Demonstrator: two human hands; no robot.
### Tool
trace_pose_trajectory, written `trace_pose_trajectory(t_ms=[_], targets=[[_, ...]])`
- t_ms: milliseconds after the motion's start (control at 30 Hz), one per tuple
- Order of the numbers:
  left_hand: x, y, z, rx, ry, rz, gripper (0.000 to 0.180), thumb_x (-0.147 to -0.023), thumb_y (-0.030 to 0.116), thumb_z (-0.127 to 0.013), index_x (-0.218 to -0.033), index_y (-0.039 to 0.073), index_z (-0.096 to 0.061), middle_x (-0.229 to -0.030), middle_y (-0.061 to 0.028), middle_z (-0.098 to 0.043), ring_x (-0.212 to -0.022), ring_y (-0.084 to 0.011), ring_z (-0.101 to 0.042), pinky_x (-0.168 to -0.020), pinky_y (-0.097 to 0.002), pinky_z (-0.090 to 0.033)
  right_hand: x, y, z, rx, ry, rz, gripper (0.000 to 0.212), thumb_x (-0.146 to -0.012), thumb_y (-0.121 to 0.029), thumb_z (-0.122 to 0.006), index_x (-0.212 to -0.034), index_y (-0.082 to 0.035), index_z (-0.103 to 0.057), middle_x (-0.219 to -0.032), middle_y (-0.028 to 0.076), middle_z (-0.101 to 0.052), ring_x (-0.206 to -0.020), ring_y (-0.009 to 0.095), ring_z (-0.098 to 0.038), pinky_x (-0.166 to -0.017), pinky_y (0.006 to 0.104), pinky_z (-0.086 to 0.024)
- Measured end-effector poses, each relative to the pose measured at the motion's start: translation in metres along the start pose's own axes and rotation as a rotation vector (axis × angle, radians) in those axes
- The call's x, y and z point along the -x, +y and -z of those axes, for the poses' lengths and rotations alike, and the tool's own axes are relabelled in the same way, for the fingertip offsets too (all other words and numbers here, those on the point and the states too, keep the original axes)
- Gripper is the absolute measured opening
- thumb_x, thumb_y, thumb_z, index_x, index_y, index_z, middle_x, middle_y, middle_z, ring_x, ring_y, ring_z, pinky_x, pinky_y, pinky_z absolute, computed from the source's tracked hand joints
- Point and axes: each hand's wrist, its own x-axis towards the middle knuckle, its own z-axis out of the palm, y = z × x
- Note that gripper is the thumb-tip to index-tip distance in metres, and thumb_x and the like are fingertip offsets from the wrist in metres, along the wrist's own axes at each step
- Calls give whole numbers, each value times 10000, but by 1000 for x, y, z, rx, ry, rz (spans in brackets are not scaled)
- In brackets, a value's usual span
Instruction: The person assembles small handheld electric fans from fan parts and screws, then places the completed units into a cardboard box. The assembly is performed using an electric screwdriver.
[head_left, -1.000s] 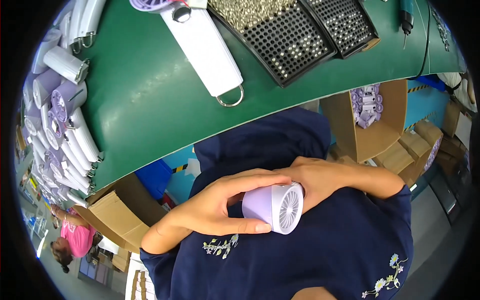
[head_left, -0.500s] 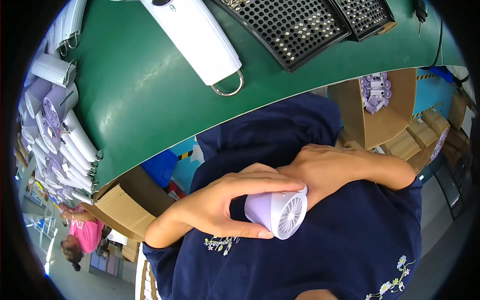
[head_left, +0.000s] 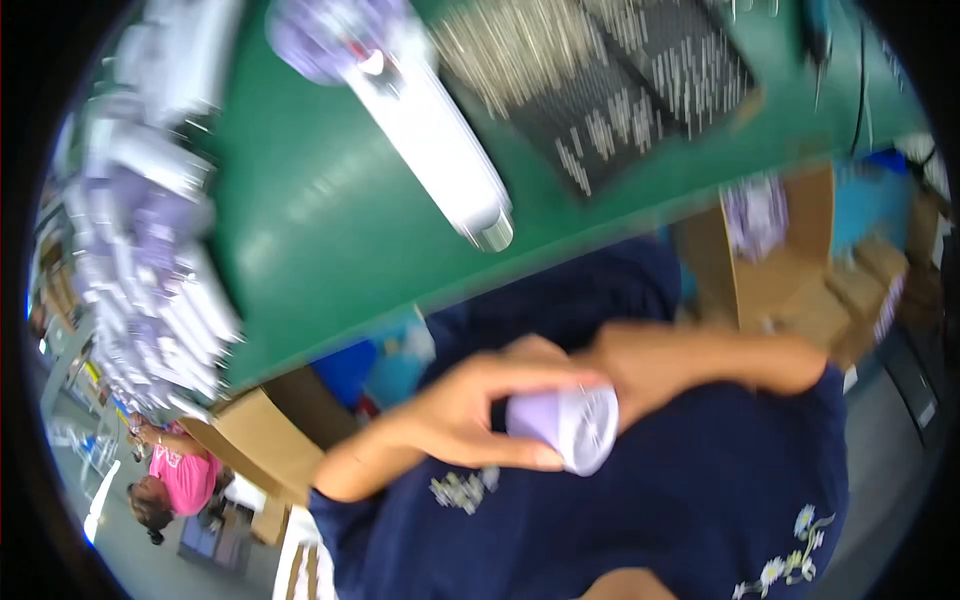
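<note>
My left hand (head_left: pixel 465 405) is closed around a small purple and white fan head (head_left: pixel 545 418), thumb below and fingers above. Its round white grille with spokes faces right and a little toward me. Close against its upper right side is my right hand (head_left: pixel 630 365), bent inward and smeared by motion. The right fingers are hidden behind the left hand and the fan head, so their grip cannot be made out. Both hands are in front of my dark blue shirt, below the table edge. On the green table (head_left: pixel 300 240) lies a handheld fan with a white handle (head_left: pixel 430 140) and metal loop.
Handheld fans (head_left: pixel 160 250) are piled along the table's left side. Black hole trays (head_left: pixel 610 120) with small metal pieces lie at the back right. Cardboard boxes stand below the table, left (head_left: pixel 270 430) and right (head_left: pixel 805 220). A person in pink (head_left: pixel 185 480) is at far left.
The whole view has shifted and blurred, with the table things lower and more of the lying fan showing. My left hand still holds the fan head; both hands keep much the same pose.
</note>
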Motion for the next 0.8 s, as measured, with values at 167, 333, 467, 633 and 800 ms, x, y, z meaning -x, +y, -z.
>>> trace_pose_trajectory(t_ms=[167,333,467,633,800], targets=[[-7,43,11,125,128,-95,584,-880,197,-670,-1370,-24,-445,-1310,-135,-537,-1216,-209,-507,-1028,-329,-381,2,-60,37,71,97,-105,668,-722,-440,-807,-1188,-26,-568,-1022,175,-688,-923,326,-683,-820,388,-541],[6,73,36,65,363,-244,699,-858,411,-618,-1356,-47,-442,-1275,-183,-560,-1172,-237,-557,-1014,-355,-414,-13,-74,48,228,401,-47,634,-761,-344,-809,-1224,-1,-543,-998,144,-676,-915,230,-669,-804,336,-520],[5,86,51,76,304,-351,515,-915,338,-561,-1311,14,-507,-1264,-88,-549,-1170,-177,-520,-1026,-319,-375,-38,-83,36,378,489,-108,606,-785,-345,-776,-1221,10,-550,-1013,184,-668,-907,264,-673,-815,356,-521],[1,113,55,-3,328,-339,598,-837,390,-625,-1273,-7,-520,-1236,-113,-554,-1147,-188,-543,-1006,-320,-405,-49,-83,46,373,642,76,590,-754,-221,-803,-1234,9,-548,-1079,102,-627,-963,168,-608,-858,311,-485],[24,100,86,179,269,-414,545,-864,335,-574,-1289,6,-485,-1269,-117,-530,-1200,-217,-514,-1044,-339,-373,-73,-103,57,502,662,146,609,-747,-320,-819,-1205,0,-577,-1094,159,-622,-984,230,-636,-875,322,-496]])
